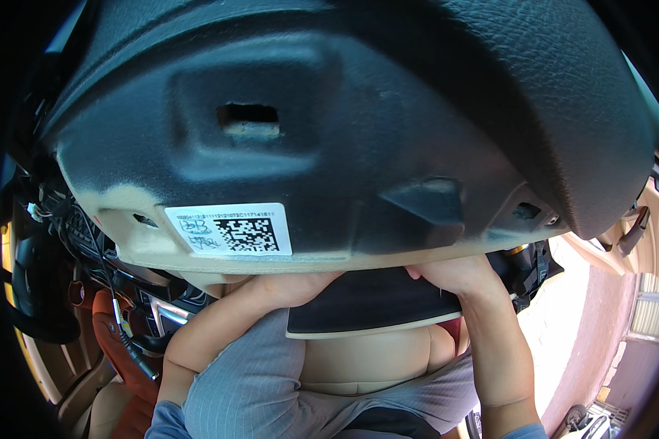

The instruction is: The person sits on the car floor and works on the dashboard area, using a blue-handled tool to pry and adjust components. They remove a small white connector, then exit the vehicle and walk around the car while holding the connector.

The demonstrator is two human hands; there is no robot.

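Note:
A large dark textured dashboard piece fills the upper view, with cutouts, beige patches and a white printed label along its lower part. My left hand reaches beneath its lower edge, fingers hidden. My right hand is under the same edge at the right, its thumb bent and the other fingers hidden, curled round something I cannot make out. Between my forearms lies a flat black panel with a beige rim, over a beige seat and my grey-trousered legs.
Loose wires and a cable hang at the left beside dark console parts and an orange-red seat. A black bracket with components sits right of my right hand. An open beige door and pale pavement show at the right.

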